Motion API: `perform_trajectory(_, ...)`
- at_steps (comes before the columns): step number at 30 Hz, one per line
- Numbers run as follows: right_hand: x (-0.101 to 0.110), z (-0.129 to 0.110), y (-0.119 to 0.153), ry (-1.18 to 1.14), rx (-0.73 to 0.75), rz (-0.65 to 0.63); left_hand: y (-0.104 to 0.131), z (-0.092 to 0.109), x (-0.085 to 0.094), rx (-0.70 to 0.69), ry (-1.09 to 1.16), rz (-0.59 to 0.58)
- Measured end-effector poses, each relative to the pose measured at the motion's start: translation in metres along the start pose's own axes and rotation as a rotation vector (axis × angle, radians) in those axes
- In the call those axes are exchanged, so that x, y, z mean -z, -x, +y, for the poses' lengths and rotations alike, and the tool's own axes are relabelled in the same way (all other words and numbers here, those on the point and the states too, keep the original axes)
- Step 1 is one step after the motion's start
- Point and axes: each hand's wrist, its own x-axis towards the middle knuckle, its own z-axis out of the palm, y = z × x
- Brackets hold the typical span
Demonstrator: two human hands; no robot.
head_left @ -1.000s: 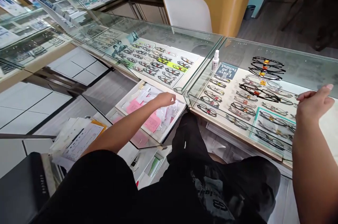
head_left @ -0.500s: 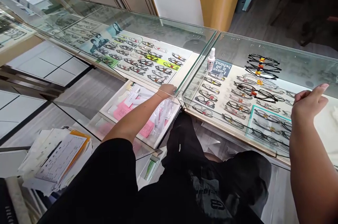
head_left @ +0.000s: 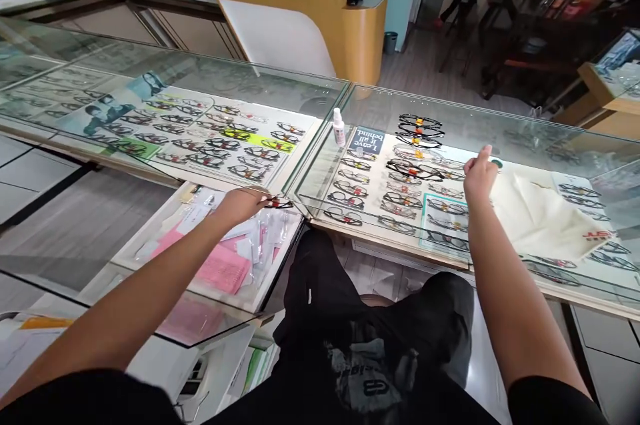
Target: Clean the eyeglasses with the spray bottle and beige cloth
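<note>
Left hand [head_left: 245, 203] grip is pinching black-framed, red-tagged eyeglasses [head_left: 281, 203], nearer and left of white plastic spray bottle [head_left: 339, 129]. Right hand [head_left: 481, 175] is curling, contents can't tell, right of bottle; black eyeglasses stack [head_left: 420, 131] is sitting between. Glass-topped desk [head_left: 373, 201] edge is running nearer than bottle; open white drawer [head_left: 265, 278] is jutting nearer-left.

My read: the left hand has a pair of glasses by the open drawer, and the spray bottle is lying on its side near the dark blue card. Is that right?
Not quite: the spray bottle is standing upright, as the head view shows. The left hand, glasses, open drawer and dark blue card are as you said.
</note>
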Motion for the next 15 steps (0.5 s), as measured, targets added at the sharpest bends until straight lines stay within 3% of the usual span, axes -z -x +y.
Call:
perform_trajectory(4,-0.001,0.004,0.001,-0.042,0.01,0.01,0.068,0.001,0.021,0.001,-0.028,-0.017)
perform_trajectory(7,-0.001,0.003,0.002,-0.075,-0.018,0.006,0.115,0.02,0.045,0.019,0.047,-0.117)
perform_trajectory(11,0.0,0.002,0.003,-0.098,-0.045,0.012,0.149,0.072,0.083,-0.021,0.111,-0.147)
perform_trajectory(15,0.001,0.005,0.003,-0.127,-0.013,0.031,0.14,0.147,0.122,-0.207,0.002,-0.046)
